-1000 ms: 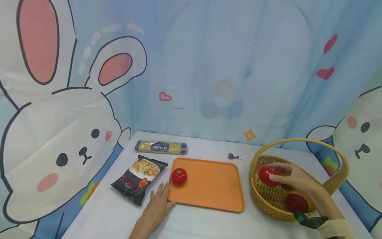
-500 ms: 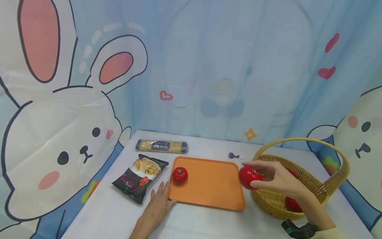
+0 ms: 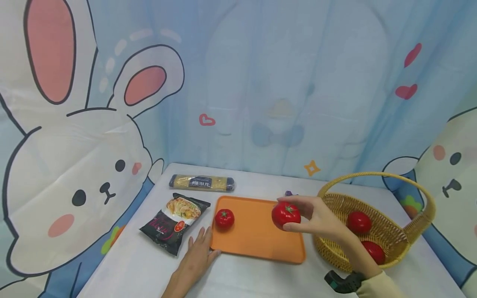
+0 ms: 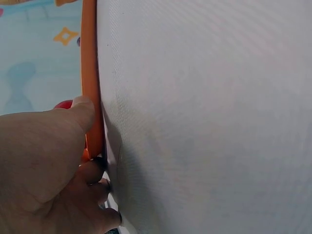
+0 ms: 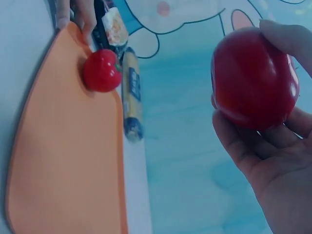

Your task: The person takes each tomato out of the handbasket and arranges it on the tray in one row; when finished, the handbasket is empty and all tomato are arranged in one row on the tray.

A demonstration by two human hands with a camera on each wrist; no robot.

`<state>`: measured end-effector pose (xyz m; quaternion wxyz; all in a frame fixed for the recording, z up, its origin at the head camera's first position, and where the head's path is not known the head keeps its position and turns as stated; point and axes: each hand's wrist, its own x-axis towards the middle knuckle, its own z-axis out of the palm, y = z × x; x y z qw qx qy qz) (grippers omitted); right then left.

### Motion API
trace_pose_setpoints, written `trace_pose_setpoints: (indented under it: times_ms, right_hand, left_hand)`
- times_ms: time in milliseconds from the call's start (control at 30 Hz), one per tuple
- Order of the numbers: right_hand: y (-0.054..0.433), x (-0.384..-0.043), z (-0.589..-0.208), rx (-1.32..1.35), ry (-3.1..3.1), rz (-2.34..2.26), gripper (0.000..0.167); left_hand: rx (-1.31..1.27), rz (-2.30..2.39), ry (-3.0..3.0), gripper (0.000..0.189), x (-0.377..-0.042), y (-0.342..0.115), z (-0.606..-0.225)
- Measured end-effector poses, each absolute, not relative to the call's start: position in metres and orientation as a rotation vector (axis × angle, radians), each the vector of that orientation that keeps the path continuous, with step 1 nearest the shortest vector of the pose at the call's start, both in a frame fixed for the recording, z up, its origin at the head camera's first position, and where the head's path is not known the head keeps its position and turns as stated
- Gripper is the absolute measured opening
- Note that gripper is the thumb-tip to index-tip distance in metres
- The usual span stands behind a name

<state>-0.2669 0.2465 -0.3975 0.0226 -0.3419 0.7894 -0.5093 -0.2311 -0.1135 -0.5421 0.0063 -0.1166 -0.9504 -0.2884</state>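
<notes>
My right hand (image 3: 313, 217) holds a red tomato (image 3: 285, 215) between thumb and fingers, in the air over the right part of an orange tray (image 3: 257, 240). In the right wrist view the same tomato (image 5: 253, 80) shows its smooth underside. A second tomato (image 3: 224, 219) sits on the tray near its left edge. My left hand (image 3: 195, 256) rests at the tray's front left corner, its fingers fairly straight along the left side. The left wrist view has its thumb (image 4: 83, 113) against the orange rim (image 4: 91, 63).
At the right stands a wicker basket (image 3: 335, 252) with a tall handle, holding two red round items (image 3: 359, 222). A black food packet (image 3: 175, 223) lies left of the tray. Behind are a pasta packet (image 3: 201, 183) and a small purple object (image 3: 290, 193), partly hidden.
My right hand has lifted the tomato out of the basket and carried it left over the tray. The left hand has stayed at the tray's corner.
</notes>
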Motion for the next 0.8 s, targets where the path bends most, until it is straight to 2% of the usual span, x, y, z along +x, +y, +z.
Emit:
trace_pose_setpoints:
  times_ms: [167,433,800]
  right_hand:
    - [0.225,-0.281,-0.419,-1.004,2.367,-1.673,0.055]
    - [0.197,-0.292,-0.473,-0.662,2.419,-1.664,0.065]
    - [0.162,-0.302,-0.508,-0.324,2.564,-1.703,0.065]
  left_hand:
    - [-0.366,-0.885,-2.981,0.077,-0.232,-0.113,-0.542]
    - [-0.363,-0.906,-2.989,0.077,-0.231,-0.113,-0.544]
    - [-0.361,-0.883,-2.967,0.077,-0.229,-0.115,-0.542]
